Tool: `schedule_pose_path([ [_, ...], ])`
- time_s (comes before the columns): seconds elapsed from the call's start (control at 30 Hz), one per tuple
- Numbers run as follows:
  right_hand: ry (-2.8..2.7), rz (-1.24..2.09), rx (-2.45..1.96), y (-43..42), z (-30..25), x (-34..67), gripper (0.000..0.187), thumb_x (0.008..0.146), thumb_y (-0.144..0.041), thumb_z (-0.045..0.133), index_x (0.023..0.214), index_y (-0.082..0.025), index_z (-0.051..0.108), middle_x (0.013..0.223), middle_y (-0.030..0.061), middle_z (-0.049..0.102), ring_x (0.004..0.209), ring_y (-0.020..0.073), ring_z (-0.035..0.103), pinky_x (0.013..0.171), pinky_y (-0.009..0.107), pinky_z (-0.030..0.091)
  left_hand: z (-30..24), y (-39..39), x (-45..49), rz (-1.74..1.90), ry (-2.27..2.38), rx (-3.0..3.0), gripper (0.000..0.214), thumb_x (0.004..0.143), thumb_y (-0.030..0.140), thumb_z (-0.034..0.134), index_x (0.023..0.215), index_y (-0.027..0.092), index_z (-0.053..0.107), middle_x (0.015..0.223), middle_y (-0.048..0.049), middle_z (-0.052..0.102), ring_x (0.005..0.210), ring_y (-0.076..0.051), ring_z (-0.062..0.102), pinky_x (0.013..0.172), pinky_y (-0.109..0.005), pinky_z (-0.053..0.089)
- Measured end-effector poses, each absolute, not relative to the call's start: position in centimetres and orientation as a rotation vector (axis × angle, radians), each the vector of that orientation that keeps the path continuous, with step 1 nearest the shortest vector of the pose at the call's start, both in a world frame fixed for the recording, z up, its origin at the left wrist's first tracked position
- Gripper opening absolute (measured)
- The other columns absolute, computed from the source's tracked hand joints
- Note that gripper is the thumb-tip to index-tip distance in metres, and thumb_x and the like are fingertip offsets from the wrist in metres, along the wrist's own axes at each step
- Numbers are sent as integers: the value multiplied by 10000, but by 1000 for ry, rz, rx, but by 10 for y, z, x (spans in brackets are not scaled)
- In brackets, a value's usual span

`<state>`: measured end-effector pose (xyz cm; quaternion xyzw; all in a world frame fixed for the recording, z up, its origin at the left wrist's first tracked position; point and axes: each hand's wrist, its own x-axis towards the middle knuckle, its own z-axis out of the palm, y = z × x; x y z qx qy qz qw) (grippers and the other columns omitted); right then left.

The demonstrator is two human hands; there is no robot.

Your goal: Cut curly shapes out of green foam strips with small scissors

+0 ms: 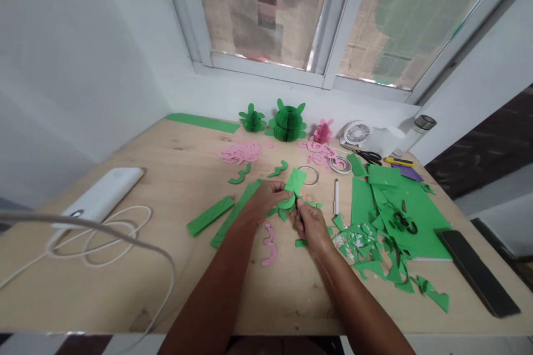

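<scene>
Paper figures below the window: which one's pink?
The right-hand figure, beside the small white fan. The left figure and the middle figure are both green.

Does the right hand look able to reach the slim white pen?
Probably yes: the slim white pen lies uncovered near the right hand, though the dark scissors it holds may hinder grasping.

- I hold the left hand (266,199) in a pinch, just beyond the pink cutout (273,250).
- The right hand (311,223), fingers curled, grips right of the cutout.
- Bare forearms (228,274) converge, flanking it.
</scene>
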<state>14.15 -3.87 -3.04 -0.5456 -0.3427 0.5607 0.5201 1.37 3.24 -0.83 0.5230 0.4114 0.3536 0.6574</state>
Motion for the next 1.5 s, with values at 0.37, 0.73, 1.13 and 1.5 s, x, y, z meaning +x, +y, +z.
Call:
schedule_pose_path([
  [0.37, -861, 1293, -1310, -39, -30, 142, 572, 678, -732, 592, 595, -166, 568, 337, -91, 350, 311, 49, 224, 334, 208, 113, -8, 31, 14, 841, 910, 1152, 240, 611, 371, 721, 621, 151, 625, 566, 26, 570, 515, -98, 455, 516, -234, 343],
  [0.73, -859, 1297, -1325, -40, -27, 140, 550, 698, -708, 589, 595, -169, 564, 342, -89, 345, 324, 51, 206, 351, 216, 100, 0, 28, 13, 821, 941, 1170, 266, 597, 404, 722, 600, 158, 622, 564, 21, 557, 518, -98, 443, 518, -234, 333],
  [1.13, -924, 1193, -1323, -39, -31, 141, 554, 730, -696, 577, 574, -164, 574, 348, -84, 347, 330, 51, 212, 365, 223, 119, -1, 29, 12, 823, 953, 1212, 297, 621, 429, 699, 585, 168, 561, 543, 41, 515, 519, -97, 409, 510, -239, 316],
  [1.5, -941, 1204, -1341, -39, -31, 141, 572, 721, -725, 558, 568, -174, 572, 354, -80, 343, 343, 60, 206, 369, 227, 122, -1, 29, 12, 834, 967, 1222, 281, 616, 413, 695, 580, 171, 558, 542, 46, 483, 520, -92, 378, 511, -241, 287],
])
